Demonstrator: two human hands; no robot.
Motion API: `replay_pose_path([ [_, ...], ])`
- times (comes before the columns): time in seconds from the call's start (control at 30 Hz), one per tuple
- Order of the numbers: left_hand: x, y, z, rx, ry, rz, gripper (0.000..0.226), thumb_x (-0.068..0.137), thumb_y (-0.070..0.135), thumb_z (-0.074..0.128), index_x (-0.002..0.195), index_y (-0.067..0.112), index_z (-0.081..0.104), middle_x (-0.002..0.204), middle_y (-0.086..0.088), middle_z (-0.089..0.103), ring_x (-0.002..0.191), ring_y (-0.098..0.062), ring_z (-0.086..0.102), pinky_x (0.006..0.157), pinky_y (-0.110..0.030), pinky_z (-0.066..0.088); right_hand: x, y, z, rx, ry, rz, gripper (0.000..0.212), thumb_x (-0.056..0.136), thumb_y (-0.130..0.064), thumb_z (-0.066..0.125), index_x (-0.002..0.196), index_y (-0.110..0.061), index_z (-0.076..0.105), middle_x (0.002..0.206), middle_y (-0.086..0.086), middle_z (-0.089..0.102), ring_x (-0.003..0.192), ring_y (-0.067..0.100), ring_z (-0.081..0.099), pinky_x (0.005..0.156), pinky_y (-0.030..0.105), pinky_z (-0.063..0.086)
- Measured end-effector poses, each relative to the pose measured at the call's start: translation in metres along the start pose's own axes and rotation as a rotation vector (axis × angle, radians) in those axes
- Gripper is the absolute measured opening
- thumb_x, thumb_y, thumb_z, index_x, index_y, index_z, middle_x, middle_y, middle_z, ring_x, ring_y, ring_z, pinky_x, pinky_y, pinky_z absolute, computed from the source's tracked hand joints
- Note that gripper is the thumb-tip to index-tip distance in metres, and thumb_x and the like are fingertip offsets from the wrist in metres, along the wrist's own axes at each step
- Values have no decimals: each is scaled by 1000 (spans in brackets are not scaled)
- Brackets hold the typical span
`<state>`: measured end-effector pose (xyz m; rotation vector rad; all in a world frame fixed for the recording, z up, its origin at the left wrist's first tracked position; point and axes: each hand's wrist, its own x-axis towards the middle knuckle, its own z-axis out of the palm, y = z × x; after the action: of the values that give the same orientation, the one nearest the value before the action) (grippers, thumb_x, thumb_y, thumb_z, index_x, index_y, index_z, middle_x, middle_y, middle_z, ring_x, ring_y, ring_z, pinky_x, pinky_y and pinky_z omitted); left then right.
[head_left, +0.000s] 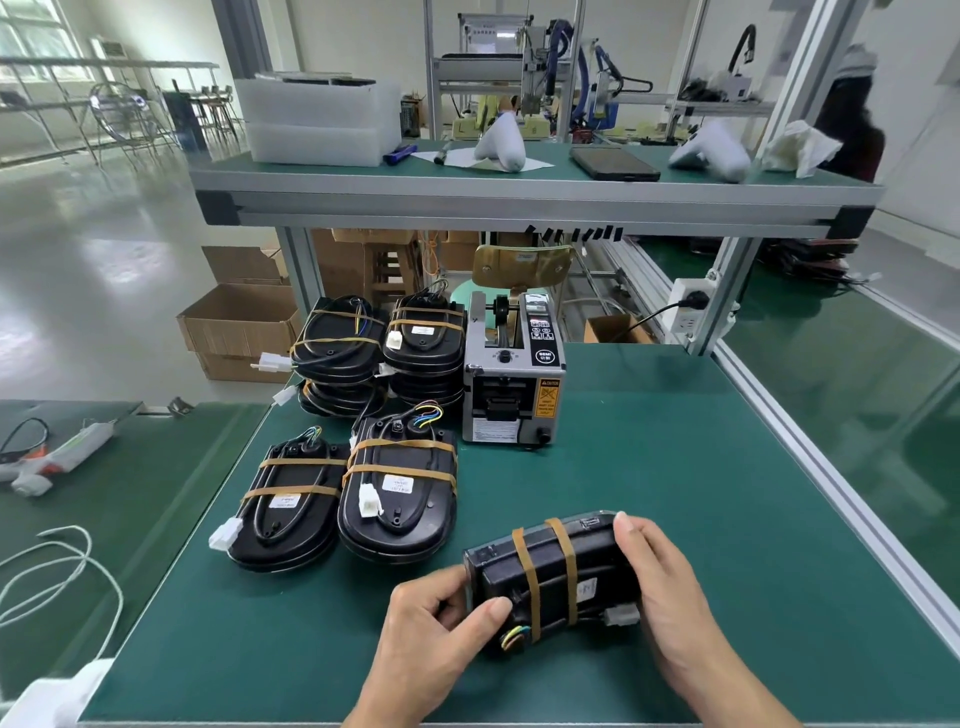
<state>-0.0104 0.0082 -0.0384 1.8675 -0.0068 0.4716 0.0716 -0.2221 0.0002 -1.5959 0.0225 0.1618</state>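
Sitting low over the front of the green bench mat, touching it or just clear of it, the black plastic bundle is held at both ends. The left hand curls round the wired end and the right hand wraps the other. It looks like rigid moulded shells, fairly light and smooth enough to slip. The hard ends seem the place to grip, rather than the two tan rubber bands, the loose wires or the dangling white connector. A yellow sticker on the tape dispenser reads CAUTION; the bundle's small white label is illegible.
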Motion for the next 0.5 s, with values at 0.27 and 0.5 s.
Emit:
replay_pose_path([
  [0.27, 3, -11, -1, -112, -40, -27, 66, 81, 77, 74, 129, 31, 74, 66, 0, 41, 61, -16, 32, 61, -33, 24, -13, -79, 2, -650, -50, -335, 45, 79, -81, 53, 105, -46, 58, 104, -26, 64, 100, -5, 60, 84, 28, 47],
  [0.5, 6, -7, 1, 26, -62, 97, 30, 82, 69, 80, 92, 40, 78, 72, 11, 61, 65, -21, 55, 60, -37, 46, -41, -90, 38, -1078, -91, -589, 46, 87, -81, 41, 110, -41, 47, 108, -23, 47, 103, 7, 50, 99, 36, 34],
])
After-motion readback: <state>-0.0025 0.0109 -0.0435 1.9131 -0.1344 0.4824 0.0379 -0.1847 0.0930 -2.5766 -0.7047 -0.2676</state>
